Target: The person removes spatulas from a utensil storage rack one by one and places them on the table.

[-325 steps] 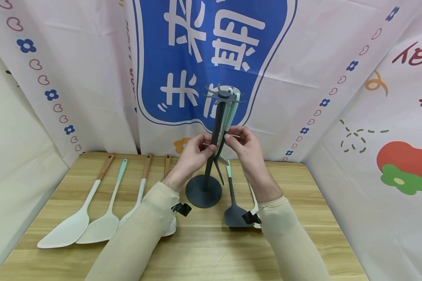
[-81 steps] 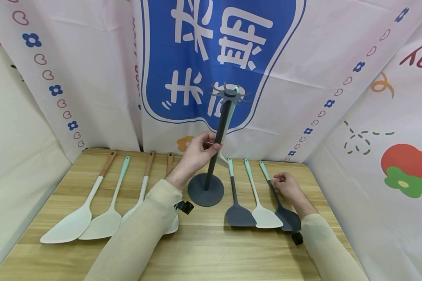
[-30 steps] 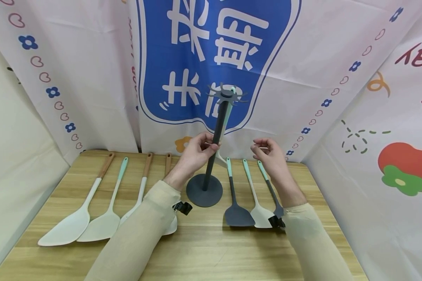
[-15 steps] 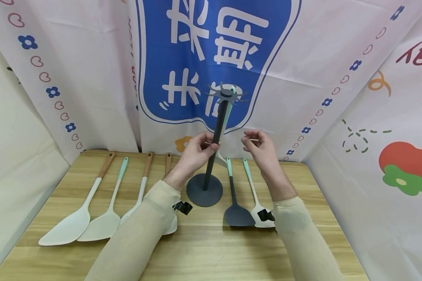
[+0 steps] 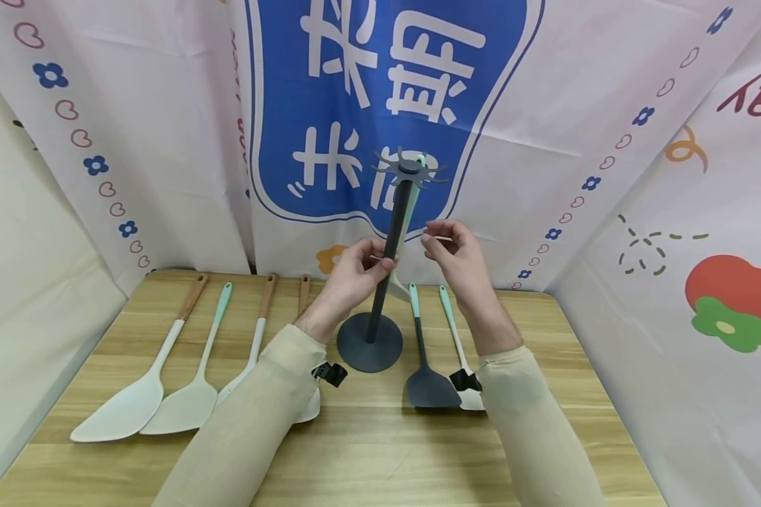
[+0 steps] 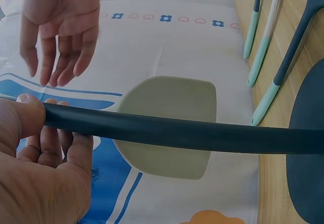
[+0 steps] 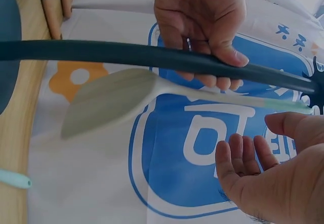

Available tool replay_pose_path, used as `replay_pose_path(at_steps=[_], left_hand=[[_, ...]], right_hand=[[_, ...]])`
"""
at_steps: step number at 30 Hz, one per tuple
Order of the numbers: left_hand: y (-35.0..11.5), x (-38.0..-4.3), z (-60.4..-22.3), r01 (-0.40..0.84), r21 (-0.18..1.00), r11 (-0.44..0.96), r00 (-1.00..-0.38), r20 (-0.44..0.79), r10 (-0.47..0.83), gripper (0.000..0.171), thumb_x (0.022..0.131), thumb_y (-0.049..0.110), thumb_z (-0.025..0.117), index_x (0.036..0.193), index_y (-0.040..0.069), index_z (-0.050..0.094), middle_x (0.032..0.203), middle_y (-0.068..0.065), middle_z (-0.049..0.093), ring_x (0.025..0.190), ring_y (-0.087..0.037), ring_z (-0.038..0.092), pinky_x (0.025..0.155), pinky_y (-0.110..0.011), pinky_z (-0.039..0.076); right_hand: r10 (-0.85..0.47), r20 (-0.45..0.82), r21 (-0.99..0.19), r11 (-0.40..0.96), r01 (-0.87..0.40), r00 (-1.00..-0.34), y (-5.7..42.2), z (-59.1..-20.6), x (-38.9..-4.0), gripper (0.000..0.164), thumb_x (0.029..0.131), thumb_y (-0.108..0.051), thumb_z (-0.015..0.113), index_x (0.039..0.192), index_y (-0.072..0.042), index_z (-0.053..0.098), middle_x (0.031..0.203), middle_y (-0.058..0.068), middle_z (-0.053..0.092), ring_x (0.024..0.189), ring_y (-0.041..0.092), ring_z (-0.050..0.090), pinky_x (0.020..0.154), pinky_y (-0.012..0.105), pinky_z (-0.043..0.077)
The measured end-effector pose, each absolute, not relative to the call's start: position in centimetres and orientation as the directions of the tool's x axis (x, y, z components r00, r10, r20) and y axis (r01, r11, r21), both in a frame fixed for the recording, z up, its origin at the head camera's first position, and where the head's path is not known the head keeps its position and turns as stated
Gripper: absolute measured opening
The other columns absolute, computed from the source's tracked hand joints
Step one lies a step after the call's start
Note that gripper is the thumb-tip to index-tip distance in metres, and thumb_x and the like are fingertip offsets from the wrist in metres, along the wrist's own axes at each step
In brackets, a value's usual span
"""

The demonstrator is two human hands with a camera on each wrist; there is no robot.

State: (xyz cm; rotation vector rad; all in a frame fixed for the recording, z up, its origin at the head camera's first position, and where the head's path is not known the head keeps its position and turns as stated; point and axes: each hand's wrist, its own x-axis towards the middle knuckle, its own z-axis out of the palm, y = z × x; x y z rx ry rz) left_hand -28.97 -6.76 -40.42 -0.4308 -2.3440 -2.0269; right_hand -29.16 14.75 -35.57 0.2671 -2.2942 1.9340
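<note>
My left hand [image 5: 355, 278] grips the dark pole [image 5: 390, 239] of an upright utensil stand, between its round base [image 5: 370, 345] and hooked top [image 5: 409, 169]. One pale spatula [image 7: 111, 102] with a mint handle hangs from a hook behind the pole, its blade well above the table. My right hand [image 5: 459, 271] is raised just right of this spatula, fingers loosely bent and holding nothing; in the right wrist view a gap shows between fingertips and handle. The left wrist view shows the hanging blade [image 6: 167, 95] crossed by the pole.
Right of the base lie a dark spatula [image 5: 432, 389] and a white one [image 5: 472, 400], partly behind my right wrist; a third mint handle [image 6: 251, 34] shows in the left wrist view. Several pale utensils, including a white turner [image 5: 123, 408], lie at left. A printed cloth [image 5: 526, 176] stands behind.
Over ten seconds, a dark spatula has gone from the stand to the table's right side. In the last second, my right hand moved left and up towards the stand; my left hand stayed.
</note>
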Motion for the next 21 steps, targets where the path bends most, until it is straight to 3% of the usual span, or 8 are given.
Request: replay_pose_path(at_steps=[16, 21], left_hand=[[-6.8, -29.1, -40.5, 0.217, 0.968, 0.127, -0.960, 0.188, 0.209, 0.019, 0.119, 0.014, 0.070, 0.137, 0.006, 0.071, 0.133, -0.020, 0.076, 0.116, -0.034, 0.069, 0.106, -0.048, 0.057], [-6.9, -29.0, -40.5, 0.217, 0.969, 0.121, -0.959, 0.188, 0.212, 0.019, 0.120, 0.013, 0.069, 0.138, 0.006, 0.070, 0.135, -0.021, 0.076, 0.117, -0.034, 0.069, 0.106, -0.048, 0.057]], right_hand=[[-0.124, 0.280, -0.953, 0.084, -0.291, -0.952, 12.2, -34.4, -29.6, 0.042, 0.116, -0.004, 0.068, 0.157, 0.002, 0.061, 0.148, 0.018, 0.067, 0.124, 0.021, 0.070, 0.104, 0.020, 0.060], [-0.123, 0.277, -0.955, 0.070, -0.287, -0.953, 11.6, -34.3, -29.7, 0.039, 0.115, 0.000, 0.066, 0.154, 0.002, 0.062, 0.143, 0.014, 0.068, 0.121, 0.020, 0.069, 0.103, 0.022, 0.059]])
